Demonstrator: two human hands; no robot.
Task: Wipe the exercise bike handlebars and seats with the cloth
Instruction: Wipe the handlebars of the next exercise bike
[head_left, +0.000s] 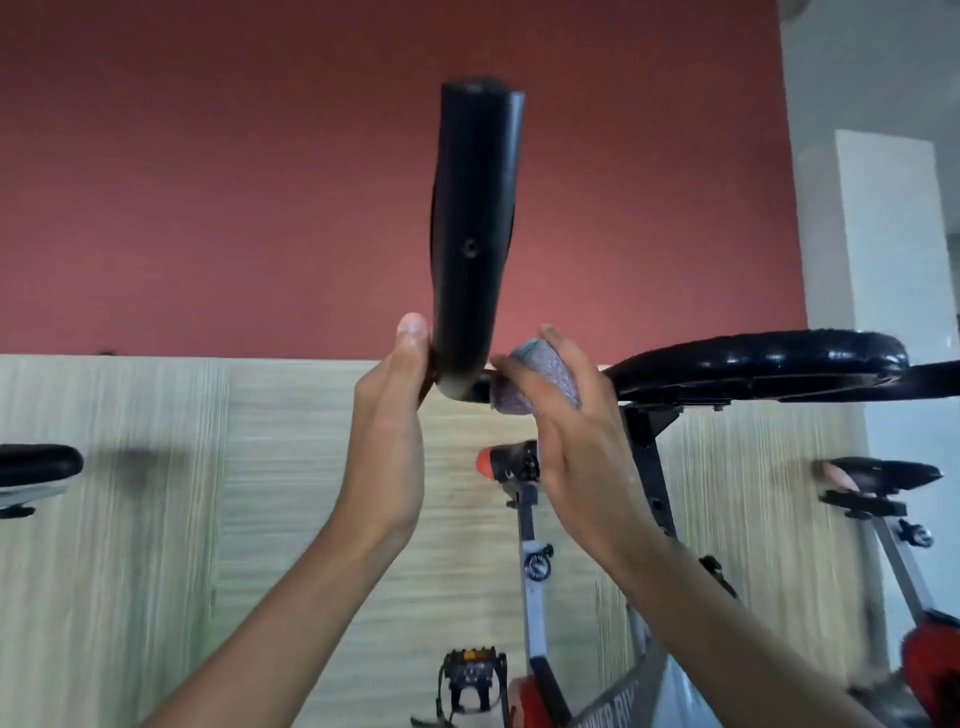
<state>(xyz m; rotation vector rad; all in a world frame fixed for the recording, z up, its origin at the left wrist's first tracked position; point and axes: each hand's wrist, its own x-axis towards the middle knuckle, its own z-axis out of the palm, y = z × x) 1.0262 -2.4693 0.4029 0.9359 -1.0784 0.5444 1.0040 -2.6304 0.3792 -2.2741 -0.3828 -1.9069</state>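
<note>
Our left hand (395, 395) rests against handlebar (475, 208) base (grip hidden) | right hand (576, 441) clutches cloth (540, 376) at bend — handlebar rises straight above it.

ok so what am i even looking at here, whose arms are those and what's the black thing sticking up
This is a single picture from a camera worn on a person's head, looking forward and down, so the two bare arms are the wearer's own. There is no robot.

The black thing sticking up is an upright grip of an exercise bike's handlebar. The left hand is against its base, thumb alongside it, fingers hidden behind. The right hand grips a bunched grey cloth and presses it on the bar beside that base.

The padded black loop to the right appears to be more of the same handlebar. Lower down are an orange-tipped knob and a pedal. Other bikes' saddles show at the edges: the left seat and the right seat.
</note>
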